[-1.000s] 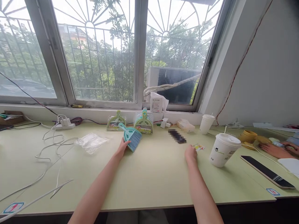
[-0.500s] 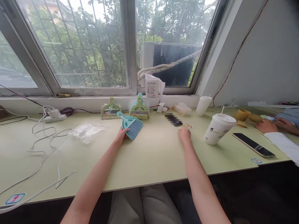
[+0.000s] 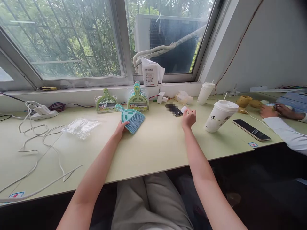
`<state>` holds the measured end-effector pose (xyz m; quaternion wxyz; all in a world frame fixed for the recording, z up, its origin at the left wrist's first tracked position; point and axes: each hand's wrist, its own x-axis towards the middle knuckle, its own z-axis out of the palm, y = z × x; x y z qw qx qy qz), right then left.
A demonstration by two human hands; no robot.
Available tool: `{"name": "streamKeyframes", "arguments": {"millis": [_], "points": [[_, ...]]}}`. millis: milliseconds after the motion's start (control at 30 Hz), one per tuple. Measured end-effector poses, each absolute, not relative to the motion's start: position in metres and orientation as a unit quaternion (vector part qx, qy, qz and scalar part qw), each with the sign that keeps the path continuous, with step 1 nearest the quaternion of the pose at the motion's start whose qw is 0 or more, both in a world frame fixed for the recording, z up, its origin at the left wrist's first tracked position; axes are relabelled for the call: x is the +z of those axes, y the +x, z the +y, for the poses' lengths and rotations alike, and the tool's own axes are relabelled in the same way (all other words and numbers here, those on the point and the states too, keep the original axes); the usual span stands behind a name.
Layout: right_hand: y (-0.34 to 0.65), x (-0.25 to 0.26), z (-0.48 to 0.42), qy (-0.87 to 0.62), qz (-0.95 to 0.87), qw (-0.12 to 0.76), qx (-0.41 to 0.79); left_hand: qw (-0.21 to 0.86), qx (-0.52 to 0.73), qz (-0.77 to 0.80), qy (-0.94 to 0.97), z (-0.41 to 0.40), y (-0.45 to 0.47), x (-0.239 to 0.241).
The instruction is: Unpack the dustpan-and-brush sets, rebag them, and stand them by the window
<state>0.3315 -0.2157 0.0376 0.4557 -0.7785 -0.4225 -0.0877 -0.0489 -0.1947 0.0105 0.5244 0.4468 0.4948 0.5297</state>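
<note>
My left hand (image 3: 120, 130) is closed on the edge of a teal dustpan and brush set (image 3: 131, 118), its blue bristles turned to the right, held at the table. Between the fingertips of my right hand (image 3: 189, 118) is a small white card (image 3: 184, 109), raised a little over the table. Just behind that card lies a black phone (image 3: 177, 111), partly blurred. Two wrapped stacks stand by the sill: a green dustpan set (image 3: 106, 103) and several green and teal dustpan sets (image 3: 137, 101).
Crumpled clear plastic (image 3: 81, 127) and white cables (image 3: 48, 140) lie at left, near a power strip (image 3: 44, 114). Right of my hand stand a white lidded cup (image 3: 221, 116), another cup (image 3: 205, 93) and a dark phone (image 3: 251, 129). Another person's hands (image 3: 268, 111) work at far right.
My right hand has lifted a small card off the table; its white side now shows instead of the coloured one. My left hand still holds the dustpan set. The view has tilted down.
</note>
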Motion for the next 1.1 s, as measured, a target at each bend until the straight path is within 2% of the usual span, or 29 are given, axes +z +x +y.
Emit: {"name": "streamKeyframes", "arguments": {"millis": [133, 233, 333, 433, 567, 667, 800, 1100], "points": [[0.274, 0.042, -0.217, -0.636, -0.558, 0.531, 0.057, 0.558, 0.492, 0.485, 0.461, -0.2, -0.048, 0.015], [0.223, 0.037, -0.23, -0.51, -0.669, 0.513, 0.169, 0.586, 0.477, 0.459, 0.467, -0.205, -0.048, 0.02], [0.19, 0.031, -0.247, -0.408, -0.76, 0.461, 0.207, 0.606, 0.461, 0.437, 0.479, -0.21, -0.047, 0.025], [0.181, 0.028, -0.256, -0.366, -0.815, 0.407, 0.19, 0.637, 0.437, 0.412, 0.484, -0.213, -0.045, 0.028], [0.187, 0.026, -0.252, -0.403, -0.821, 0.363, 0.179, 0.662, 0.429, 0.404, 0.463, -0.214, -0.044, 0.028], [0.196, 0.025, -0.245, -0.441, -0.801, 0.368, 0.167, 0.659, 0.436, 0.399, 0.465, -0.215, -0.045, 0.027], [0.203, 0.022, -0.237, -0.471, -0.8, 0.359, 0.093, 0.648, 0.43, 0.394, 0.49, -0.221, -0.048, 0.027], [0.2, 0.015, -0.226, -0.464, -0.815, 0.345, 0.038, 0.607, 0.413, 0.405, 0.545, -0.227, -0.045, 0.027]]}}
